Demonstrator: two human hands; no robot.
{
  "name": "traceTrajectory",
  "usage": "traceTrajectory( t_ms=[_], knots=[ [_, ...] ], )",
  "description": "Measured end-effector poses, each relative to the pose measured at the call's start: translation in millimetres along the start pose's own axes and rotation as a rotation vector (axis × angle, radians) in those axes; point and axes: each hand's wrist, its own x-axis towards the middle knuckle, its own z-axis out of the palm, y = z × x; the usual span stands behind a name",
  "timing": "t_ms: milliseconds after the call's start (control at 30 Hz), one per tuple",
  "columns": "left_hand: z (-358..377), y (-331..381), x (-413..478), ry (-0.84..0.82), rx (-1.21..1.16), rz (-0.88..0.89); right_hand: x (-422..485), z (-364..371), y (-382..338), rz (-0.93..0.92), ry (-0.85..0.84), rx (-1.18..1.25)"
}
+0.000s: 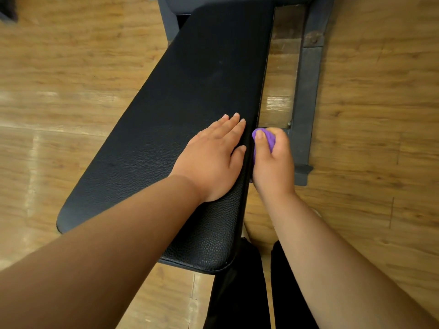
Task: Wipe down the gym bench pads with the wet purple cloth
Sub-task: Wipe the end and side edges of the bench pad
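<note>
A long black leather bench pad (180,110) runs from the near centre up to the top of the view. My left hand (213,160) lies flat on its top surface near the right edge, fingers straight. My right hand (273,162) grips a bunched purple cloth (264,138) and holds it against the pad's right side edge, just beside my left hand. Most of the cloth is hidden inside my fist. A second dark pad (237,2) shows at the very top.
The bench's dark metal frame rail (306,110) lies on the wooden floor (71,67) to the right of the pad. My legs in black trousers (240,293) stand at the bench's near end. A dark object (8,8) sits at the top left corner.
</note>
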Motion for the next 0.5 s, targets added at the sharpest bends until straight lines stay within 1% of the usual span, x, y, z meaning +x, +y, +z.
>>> traceTrajectory(
  t_ms=[167,233,333,400,500],
  knots=[
    [-2,1,0,-0.037,0.034,-0.016,25,10,-9,0.064,0.057,0.037],
    [-3,1,2,-0.071,0.045,-0.013,9,6,-4,0.034,0.053,0.043],
    [-10,1,6,-0.141,0.033,-0.027,-17,-1,8,0.002,0.001,0.037],
    [-16,1,11,-0.117,0.040,-0.032,-12,1,6,0.016,0.005,0.036],
    [-14,0,17,-0.017,0.045,-0.007,15,9,-1,0.070,0.048,0.069]
  ],
)
